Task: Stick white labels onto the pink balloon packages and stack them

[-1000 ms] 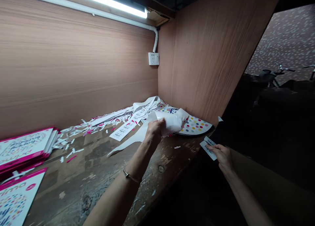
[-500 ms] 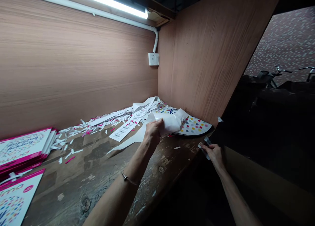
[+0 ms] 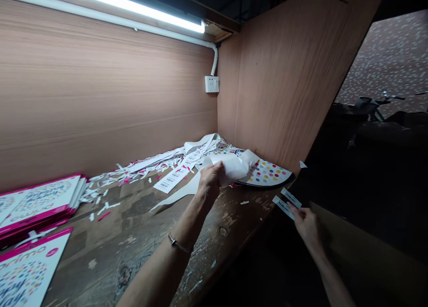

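My left hand (image 3: 210, 178) is closed around a crumpled strip of white label backing paper (image 3: 232, 168), held above the worktable. A long tail of white strip (image 3: 177, 195) trails down onto the wood beneath it. Past the table's front right edge, my right hand (image 3: 305, 218) has its fingers at two small white barcode labels (image 3: 282, 206), which stick out side by side from the fingertips. How the thumb grips them is partly hidden. Behind my left hand, a round-edged piece with coloured dots (image 3: 267, 173) lies in the corner, and a barcode label strip (image 3: 172, 180) lies to its left.
Pink-and-white printed packs (image 3: 40, 204) are stacked at the left, with another pack (image 3: 31, 271) in front. Paper scraps (image 3: 110, 180) litter the back of the worktable (image 3: 100, 258). Wooden panels (image 3: 267, 88) rise behind and at right, with a socket (image 3: 211, 84) near the corner.
My right hand has moved slightly right and down; the two labels, bent before, now show flat with their barcodes visible. My left hand keeps its hold on the paper. The view has shifted a little.
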The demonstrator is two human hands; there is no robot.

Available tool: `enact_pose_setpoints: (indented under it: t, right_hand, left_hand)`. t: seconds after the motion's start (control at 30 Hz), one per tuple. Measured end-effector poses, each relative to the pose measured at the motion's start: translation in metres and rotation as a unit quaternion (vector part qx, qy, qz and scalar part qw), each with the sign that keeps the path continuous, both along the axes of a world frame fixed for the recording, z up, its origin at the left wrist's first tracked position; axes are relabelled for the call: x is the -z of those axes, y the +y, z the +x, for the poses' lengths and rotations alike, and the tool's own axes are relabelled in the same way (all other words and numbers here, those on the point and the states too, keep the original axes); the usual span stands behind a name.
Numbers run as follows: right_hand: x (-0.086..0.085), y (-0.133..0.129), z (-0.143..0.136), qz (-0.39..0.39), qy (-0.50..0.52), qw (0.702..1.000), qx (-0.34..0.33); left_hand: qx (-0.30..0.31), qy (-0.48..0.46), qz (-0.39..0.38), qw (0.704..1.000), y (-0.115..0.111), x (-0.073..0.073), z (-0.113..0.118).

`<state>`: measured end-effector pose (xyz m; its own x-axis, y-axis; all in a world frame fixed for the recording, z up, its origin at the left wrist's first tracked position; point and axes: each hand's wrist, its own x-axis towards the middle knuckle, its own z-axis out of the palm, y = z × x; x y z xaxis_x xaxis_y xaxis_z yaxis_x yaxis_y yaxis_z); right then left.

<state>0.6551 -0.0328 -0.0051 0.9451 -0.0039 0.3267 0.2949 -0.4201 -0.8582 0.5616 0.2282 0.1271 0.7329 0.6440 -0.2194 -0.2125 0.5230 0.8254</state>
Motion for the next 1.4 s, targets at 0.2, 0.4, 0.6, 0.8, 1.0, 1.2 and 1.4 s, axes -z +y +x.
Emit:
enact_pose_setpoints:
  t: [0.2,0.4,0.6,0.8,1.0,1.2,1.4]
  right_hand:
    - [-0.081,0.043,-0.010,-0.021,-0.183,0.973,-0.139]
    - [-0.122,0.131,0.004,0.068,-0.133,0.924,-0.351]
    - [-0.121,0.149,0.014,0.142,-0.102,0.931,-0.319]
    - [-0.121,0.148,0.009,0.171,-0.119,0.940,-0.272]
    - [-0.112,0.150,0.000,0.162,-0.173,0.943,-0.234]
    - [-0.131,0.139,-0.007,-0.022,-0.405,0.877,-0.259]
    - [-0.137,0.138,0.002,-0.134,-0.526,0.792,-0.279]
  left_hand:
    - [-0.001,-0.001,0.020,1.000,-0.001,-0.015,-0.002]
    - [0.010,-0.047,0.040,0.998,0.006,-0.030,-0.001]
    - [0.059,-0.180,0.049,0.981,0.003,-0.016,-0.002]
    - [0.090,-0.224,0.042,0.970,-0.007,0.001,-0.006]
    - [0.078,-0.204,0.045,0.975,-0.007,0.006,-0.005]
    - [0.077,-0.160,0.059,0.982,0.001,0.003,0.001]
    - [0.093,-0.119,0.073,0.986,0.004,-0.005,0.004]
